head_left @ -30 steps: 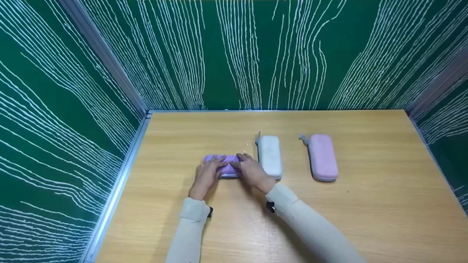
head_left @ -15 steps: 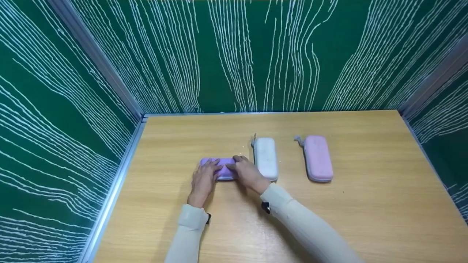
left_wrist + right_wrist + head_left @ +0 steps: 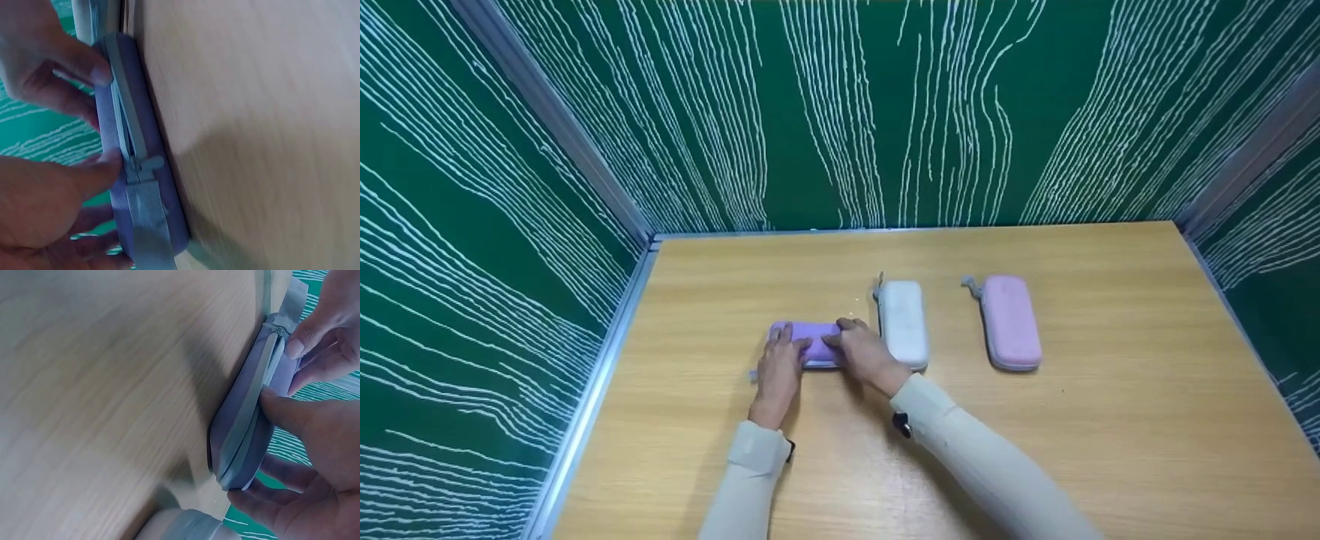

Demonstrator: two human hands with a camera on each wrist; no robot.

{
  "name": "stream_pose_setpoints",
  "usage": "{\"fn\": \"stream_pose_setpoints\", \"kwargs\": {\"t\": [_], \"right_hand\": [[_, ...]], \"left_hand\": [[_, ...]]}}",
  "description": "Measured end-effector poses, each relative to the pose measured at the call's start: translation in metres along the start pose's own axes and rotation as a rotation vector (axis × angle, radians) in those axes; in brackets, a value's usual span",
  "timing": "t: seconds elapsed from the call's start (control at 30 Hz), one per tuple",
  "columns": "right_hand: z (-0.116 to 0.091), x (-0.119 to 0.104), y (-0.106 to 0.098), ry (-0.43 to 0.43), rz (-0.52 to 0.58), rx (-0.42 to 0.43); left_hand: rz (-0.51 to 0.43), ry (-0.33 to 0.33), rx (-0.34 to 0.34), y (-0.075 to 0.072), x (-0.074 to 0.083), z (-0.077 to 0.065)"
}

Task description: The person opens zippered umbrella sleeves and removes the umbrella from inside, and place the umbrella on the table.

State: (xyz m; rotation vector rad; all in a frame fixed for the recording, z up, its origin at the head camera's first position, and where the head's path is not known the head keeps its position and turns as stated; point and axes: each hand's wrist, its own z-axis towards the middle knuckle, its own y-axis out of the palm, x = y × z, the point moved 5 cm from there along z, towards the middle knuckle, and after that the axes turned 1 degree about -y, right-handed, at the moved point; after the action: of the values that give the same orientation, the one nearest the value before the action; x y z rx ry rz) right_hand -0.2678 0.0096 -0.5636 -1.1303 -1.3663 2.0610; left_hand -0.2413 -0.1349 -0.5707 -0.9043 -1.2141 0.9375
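A purple zippered pencil case (image 3: 815,332) lies crosswise on the table in the head view. My left hand (image 3: 781,372) holds its left end, thumb on the near edge and fingers over the far side. With thumb and fingers, my right hand (image 3: 871,356) grips the right end. The left wrist view shows the grey zipper slider (image 3: 135,166) near the left end, with a grey strap (image 3: 149,219) hanging there. The zipper's rows stand apart along part of the edge to its right. What is inside the case cannot be seen.
A white case (image 3: 905,326) stands lengthwise just right of my right hand. Farther right lies a pink case (image 3: 1012,322) with a grey strap. Green walls with white lines border the wooden table (image 3: 1117,450) at the back and sides.
My left hand's fingers have drawn back leftward on the purple case, showing more of its top. Its grey strap now shows left of that hand. The right hand keeps its hold.
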Motion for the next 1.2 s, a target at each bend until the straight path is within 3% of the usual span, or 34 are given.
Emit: {"fn": "stream_pose_setpoints", "kwargs": {"t": [0.3,0.57,0.8,0.93,1.13,1.2], "right_hand": [[-0.002,-0.003,0.001,0.045,-0.084,0.022],[-0.002,-0.004,0.003,0.085,-0.114,-0.034],[-0.003,-0.004,0.005,0.095,-0.108,-0.023],[-0.003,-0.004,0.007,0.082,-0.106,-0.011],[-0.006,-0.005,0.008,0.058,-0.116,0.033],[-0.007,-0.005,0.008,0.059,-0.120,0.055]], "left_hand": [[-0.111,0.111,-0.018,-0.006,-0.006,0.010],[-0.109,0.107,-0.030,-0.007,-0.007,0.013],[-0.073,0.122,0.001,-0.008,-0.006,0.012],[-0.010,0.150,0.068,-0.003,-0.003,0.006],[0.253,0.271,0.196,0.009,0.004,-0.010],[0.284,0.297,0.236,0.010,0.005,-0.012]]}}
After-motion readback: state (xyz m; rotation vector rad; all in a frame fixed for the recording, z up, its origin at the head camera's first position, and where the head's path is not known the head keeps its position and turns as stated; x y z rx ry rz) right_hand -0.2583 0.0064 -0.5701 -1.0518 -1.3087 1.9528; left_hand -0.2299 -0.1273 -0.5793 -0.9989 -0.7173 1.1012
